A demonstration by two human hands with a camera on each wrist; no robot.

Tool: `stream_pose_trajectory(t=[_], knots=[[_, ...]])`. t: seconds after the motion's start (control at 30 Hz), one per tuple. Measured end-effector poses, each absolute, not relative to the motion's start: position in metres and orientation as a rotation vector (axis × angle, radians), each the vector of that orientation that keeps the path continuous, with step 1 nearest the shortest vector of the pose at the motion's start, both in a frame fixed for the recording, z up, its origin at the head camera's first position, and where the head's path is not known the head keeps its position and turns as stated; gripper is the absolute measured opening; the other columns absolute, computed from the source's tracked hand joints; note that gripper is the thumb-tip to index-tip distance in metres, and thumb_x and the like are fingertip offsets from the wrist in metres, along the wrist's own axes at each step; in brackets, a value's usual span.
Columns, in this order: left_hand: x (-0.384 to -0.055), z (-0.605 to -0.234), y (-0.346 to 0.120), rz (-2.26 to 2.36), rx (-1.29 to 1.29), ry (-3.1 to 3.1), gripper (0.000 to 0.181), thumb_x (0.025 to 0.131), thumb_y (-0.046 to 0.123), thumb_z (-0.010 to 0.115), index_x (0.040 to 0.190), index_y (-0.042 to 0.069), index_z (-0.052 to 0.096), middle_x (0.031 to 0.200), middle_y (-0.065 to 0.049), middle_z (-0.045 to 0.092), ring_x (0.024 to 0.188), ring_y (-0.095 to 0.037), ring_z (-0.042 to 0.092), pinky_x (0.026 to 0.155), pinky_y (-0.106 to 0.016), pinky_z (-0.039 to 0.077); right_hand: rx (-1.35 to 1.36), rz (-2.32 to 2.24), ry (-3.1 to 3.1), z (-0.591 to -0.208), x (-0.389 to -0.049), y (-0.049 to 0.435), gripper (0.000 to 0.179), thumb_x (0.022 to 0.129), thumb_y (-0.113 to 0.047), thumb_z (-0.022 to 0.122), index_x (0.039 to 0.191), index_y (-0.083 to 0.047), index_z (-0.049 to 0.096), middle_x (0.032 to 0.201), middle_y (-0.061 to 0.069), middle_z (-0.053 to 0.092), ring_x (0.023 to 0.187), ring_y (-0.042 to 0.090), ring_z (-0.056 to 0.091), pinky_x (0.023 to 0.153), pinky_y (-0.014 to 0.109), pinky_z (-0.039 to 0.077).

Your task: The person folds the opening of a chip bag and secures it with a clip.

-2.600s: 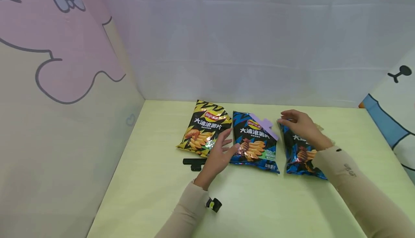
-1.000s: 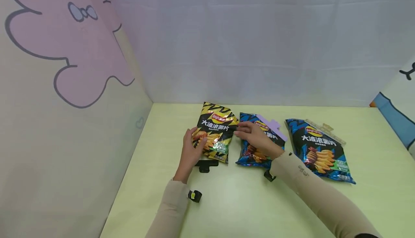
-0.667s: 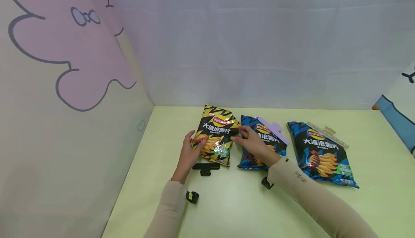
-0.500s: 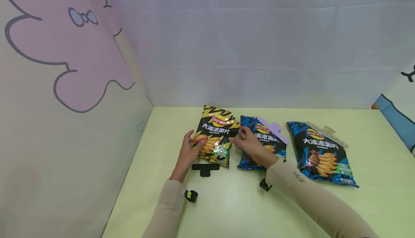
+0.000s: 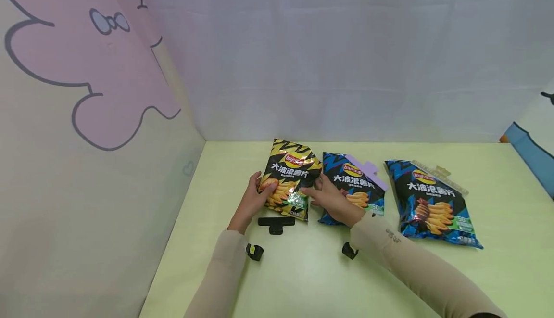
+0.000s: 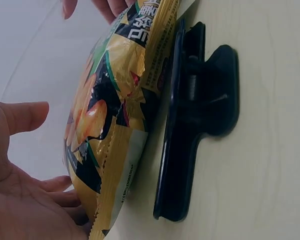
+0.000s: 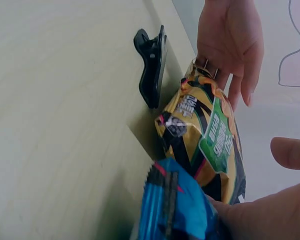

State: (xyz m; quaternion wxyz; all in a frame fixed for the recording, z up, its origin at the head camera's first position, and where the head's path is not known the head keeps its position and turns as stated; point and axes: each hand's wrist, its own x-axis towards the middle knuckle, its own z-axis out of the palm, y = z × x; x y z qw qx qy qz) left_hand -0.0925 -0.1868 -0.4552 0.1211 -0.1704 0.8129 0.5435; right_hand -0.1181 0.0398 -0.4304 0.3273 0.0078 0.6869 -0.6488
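Observation:
A yellow-and-black chip bag [image 5: 289,176] lies face up at the left of the row, between both hands. My left hand [image 5: 252,200] is at its lower left side; in the left wrist view the fingers [image 6: 60,192] meet the bag's edge and the thumb stands apart from it. On the opposite side, my right hand [image 5: 331,197] reaches over a blue chip bag [image 5: 342,178], its fingertips at the yellow bag's right edge. The right thumb [image 7: 290,152] is held off the bag. A black bag clip [image 5: 276,222] lies just below the yellow bag.
The blue bag in the middle carries a purple clip [image 5: 368,170] across its top corner. Another blue chip bag [image 5: 433,202], with a beige clip [image 5: 441,176], lies farther right. A cloth wall [image 5: 346,68] stands behind the table [image 5: 303,279], with a printed wall at the left.
The right hand has left the right-hand blue bag and come to the yellow bag's right edge, lately sliding slightly down it. The left hand has shifted left to the yellow bag's other side.

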Motion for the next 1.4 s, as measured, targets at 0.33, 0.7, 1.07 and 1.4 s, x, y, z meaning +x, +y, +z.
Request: stream_pose_trajectory(t=[0.33, 0.7, 1.07, 1.4], knots=[[-0.097, -0.462, -0.183, 1.497, -0.438, 2.443, 0.075, 0.1, 0.04, 0.061, 0.159, 0.012, 0.025, 0.152, -0.02, 0.045, 0.133, -0.037, 0.049, 0.115, -0.057, 0.04, 0.124, -1.742, 1.674, -0.43, -0.112, 0.033, 0.087, 0.104, -0.017, 0.053, 0.161, -0.015, -0.013, 0.17, 0.021, 0.004, 0.154, 0.045, 0.019, 0.11, 0.071, 0.037], [-0.096, -0.46, -0.181, 1.468, -0.46, 2.422, 0.075, 0.099, 0.045, 0.061, 0.158, 0.016, 0.026, 0.147, -0.019, 0.051, 0.126, -0.035, 0.053, 0.112, -0.056, 0.043, 0.235, -1.736, 1.67, -0.429, -0.108, 0.032, 0.095, 0.101, -0.024, 0.059, 0.161, -0.014, -0.014, 0.162, 0.027, 0.026, 0.146, 0.05, 0.035, 0.116, 0.063, 0.036], [-0.091, -0.449, -0.183, 1.512, -0.481, 2.417, 0.076, 0.098, 0.046, 0.062, 0.158, 0.016, 0.025, 0.146, -0.018, 0.051, 0.125, -0.034, 0.053, 0.113, -0.055, 0.043, 0.255, -1.771, 1.68, -0.427, -0.109, 0.03, 0.093, 0.099, -0.024, 0.063, 0.161, -0.024, -0.007, 0.145, 0.025, 0.054, 0.137, 0.043, 0.052, 0.115, 0.057, 0.041], [-0.082, -0.439, -0.182, 1.556, -0.425, 2.427, 0.076, 0.098, 0.045, 0.062, 0.158, 0.016, 0.026, 0.146, -0.018, 0.05, 0.124, -0.034, 0.053, 0.112, -0.055, 0.044, 0.196, -1.844, 1.672, -0.423, -0.105, 0.037, 0.086, 0.102, -0.02, 0.059, 0.161, -0.027, -0.003, 0.146, 0.025, 0.052, 0.138, 0.044, 0.05, 0.116, 0.059, 0.039]])
